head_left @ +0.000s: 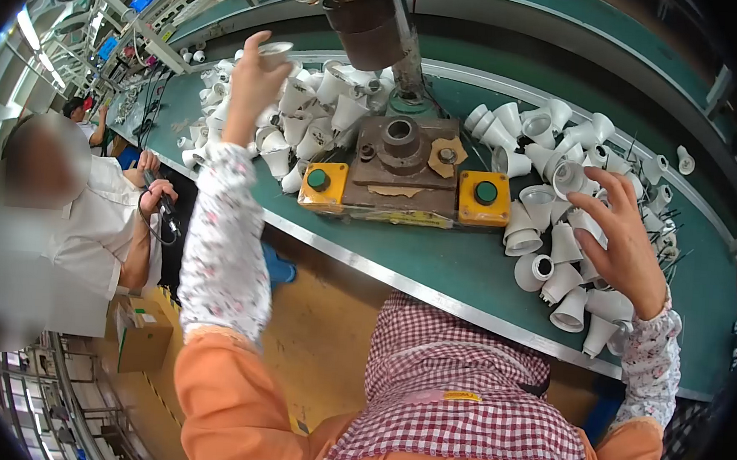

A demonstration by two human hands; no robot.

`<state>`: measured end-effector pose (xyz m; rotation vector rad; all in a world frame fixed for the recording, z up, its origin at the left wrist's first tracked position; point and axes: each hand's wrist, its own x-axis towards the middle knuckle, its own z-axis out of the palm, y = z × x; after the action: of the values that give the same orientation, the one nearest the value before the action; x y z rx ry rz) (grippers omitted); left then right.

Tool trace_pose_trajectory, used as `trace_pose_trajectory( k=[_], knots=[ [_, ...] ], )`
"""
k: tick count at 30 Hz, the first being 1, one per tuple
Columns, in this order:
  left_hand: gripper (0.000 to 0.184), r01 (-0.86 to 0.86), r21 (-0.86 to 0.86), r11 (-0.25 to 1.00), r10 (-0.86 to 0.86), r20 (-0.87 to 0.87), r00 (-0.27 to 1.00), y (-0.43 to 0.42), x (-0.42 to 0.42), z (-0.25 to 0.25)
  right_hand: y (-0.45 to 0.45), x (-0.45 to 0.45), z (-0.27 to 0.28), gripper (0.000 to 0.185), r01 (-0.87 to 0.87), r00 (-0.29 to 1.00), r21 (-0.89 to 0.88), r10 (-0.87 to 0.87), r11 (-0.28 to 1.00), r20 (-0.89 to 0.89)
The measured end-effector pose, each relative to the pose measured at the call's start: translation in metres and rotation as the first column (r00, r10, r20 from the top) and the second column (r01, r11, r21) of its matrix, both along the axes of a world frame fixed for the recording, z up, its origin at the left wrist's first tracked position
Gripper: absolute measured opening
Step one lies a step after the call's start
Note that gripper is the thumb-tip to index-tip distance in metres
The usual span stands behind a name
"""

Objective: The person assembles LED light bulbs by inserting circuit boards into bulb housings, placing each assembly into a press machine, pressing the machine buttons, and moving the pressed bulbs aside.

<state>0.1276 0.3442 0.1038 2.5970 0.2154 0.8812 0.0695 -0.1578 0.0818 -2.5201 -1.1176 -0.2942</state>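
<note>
My left hand (257,85) is raised over the left pile, its fingers closed on a white bulb housing (275,49) whose rim faces up. Below it lie many similar white cone-shaped housings (315,139). My right hand (622,239) is above the right pile, with fingers and thumb apart. Its fingertips are beside a white housing (568,179) with its wide mouth showing; whether they touch it I cannot tell. Between the two piles stands a press with a round metal socket (400,138) on its brown base.
Green buttons on yellow boxes, left (319,180) and right (485,193), flank the press base. The dark press ram (363,33) hangs above it. A metal edge (366,267) borders the green bench. At left, a person in a white shirt (100,220) holds a dark tool (169,214).
</note>
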Motion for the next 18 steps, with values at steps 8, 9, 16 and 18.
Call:
trace_pose_trajectory(
  k=[8,9,16,18],
  knots=[
    [0.057,-0.057,-0.175,0.983,0.027,-0.172,0.985,0.088,0.012,-0.029,-0.049,0.005,-0.001,0.033,0.145,0.987,0.033,-0.142,0.989,-0.072],
    [0.053,-0.062,-0.091,0.994,0.049,-0.142,0.989,0.086,0.012,-0.035,-0.059,0.005,-0.003,0.032,0.188,0.977,0.020,-0.185,0.982,-0.105],
    [0.018,0.250,0.065,0.966,-0.258,0.247,0.934,-0.111,-0.061,-0.036,-0.042,0.029,-0.019,0.019,0.130,0.990,0.015,-0.129,0.991,-0.060],
    [0.015,0.423,0.107,0.900,-0.436,0.198,0.878,-0.171,-0.084,-0.040,-0.037,0.038,-0.021,0.017,0.178,0.983,-0.071,-0.181,0.982,-0.041]
  ],
)
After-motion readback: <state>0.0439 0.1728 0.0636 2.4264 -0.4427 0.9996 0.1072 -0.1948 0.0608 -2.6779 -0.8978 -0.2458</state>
